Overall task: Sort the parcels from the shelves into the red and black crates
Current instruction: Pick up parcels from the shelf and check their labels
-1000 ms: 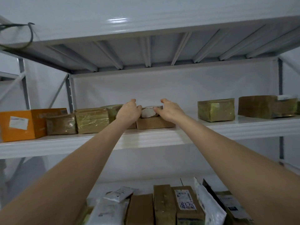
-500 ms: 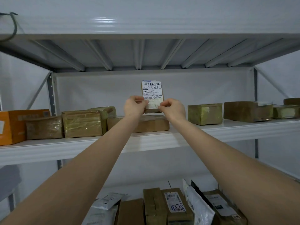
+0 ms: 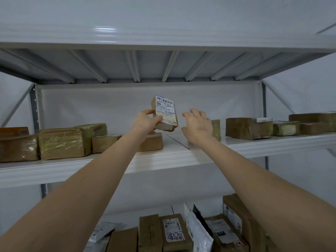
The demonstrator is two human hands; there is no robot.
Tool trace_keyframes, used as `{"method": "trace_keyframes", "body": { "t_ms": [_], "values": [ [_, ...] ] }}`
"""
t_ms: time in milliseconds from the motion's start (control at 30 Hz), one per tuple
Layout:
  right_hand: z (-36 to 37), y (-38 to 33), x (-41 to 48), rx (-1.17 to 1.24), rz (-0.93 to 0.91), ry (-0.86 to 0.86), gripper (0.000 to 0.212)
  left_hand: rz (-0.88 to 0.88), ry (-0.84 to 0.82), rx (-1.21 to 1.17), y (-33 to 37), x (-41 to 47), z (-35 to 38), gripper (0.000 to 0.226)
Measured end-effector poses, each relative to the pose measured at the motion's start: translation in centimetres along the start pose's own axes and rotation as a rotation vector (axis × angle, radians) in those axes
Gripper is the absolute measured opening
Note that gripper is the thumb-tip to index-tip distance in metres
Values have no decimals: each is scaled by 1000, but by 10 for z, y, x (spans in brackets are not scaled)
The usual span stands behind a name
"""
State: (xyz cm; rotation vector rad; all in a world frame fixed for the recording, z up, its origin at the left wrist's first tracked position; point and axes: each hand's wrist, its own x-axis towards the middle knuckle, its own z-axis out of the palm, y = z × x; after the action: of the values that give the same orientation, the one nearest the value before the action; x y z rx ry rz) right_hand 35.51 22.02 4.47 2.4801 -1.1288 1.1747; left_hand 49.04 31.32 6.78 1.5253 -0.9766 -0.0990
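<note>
Now that the right hand (image 3: 199, 125) has let go, the small labelled parcel (image 3: 164, 113) is carried by the left hand (image 3: 145, 121) alone. A second ago it lay on the flat brown box (image 3: 151, 141) with both hands on it, and half a second ago both hands held it up with the barcode label facing the camera. The left hand's fingers and thumb are wrapped round its lower left edge. The parcel is tilted, clear of the upper shelf (image 3: 181, 157) and above the flat box. The right hand is released, fingers spread and relaxed, just beside the parcel but apart from it.

My reading is that the label has been checked and the pick is made, so what remains for this parcel is the carry to the matching crate. Neither the red nor the black crate is in view, so I cannot tell which one it belongs in or what either holds.

The upper shelf carries tape-wrapped boxes (image 3: 61, 140) at the left, a greenish box (image 3: 216, 130) partly hidden behind the right hand, and a larger brown box (image 3: 249, 128) with more past it. The lower shelf (image 3: 145, 211) holds upright cardboard parcels, one with a handwritten label (image 3: 172, 231), and a white poly mailer (image 3: 198, 231), so plenty is left to sort
</note>
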Motion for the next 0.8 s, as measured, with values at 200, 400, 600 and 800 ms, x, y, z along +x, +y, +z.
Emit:
{"method": "trace_keyframes", "body": {
  "t_ms": [200,400,600,800],
  "values": [
    [13,41,-1,-384,-22,-251,46,-46,-85,149,7,-4,27,48],
    [3,64,6,-250,29,-203,46,-112,-161,204,7,-7,72,24],
    [3,47,8,-26,-65,13,45,-15,-85,336,7,-6,70,18],
    [8,-14,1,175,-186,-69,44,90,157,642,-8,-1,-18,36]
  ]
}}
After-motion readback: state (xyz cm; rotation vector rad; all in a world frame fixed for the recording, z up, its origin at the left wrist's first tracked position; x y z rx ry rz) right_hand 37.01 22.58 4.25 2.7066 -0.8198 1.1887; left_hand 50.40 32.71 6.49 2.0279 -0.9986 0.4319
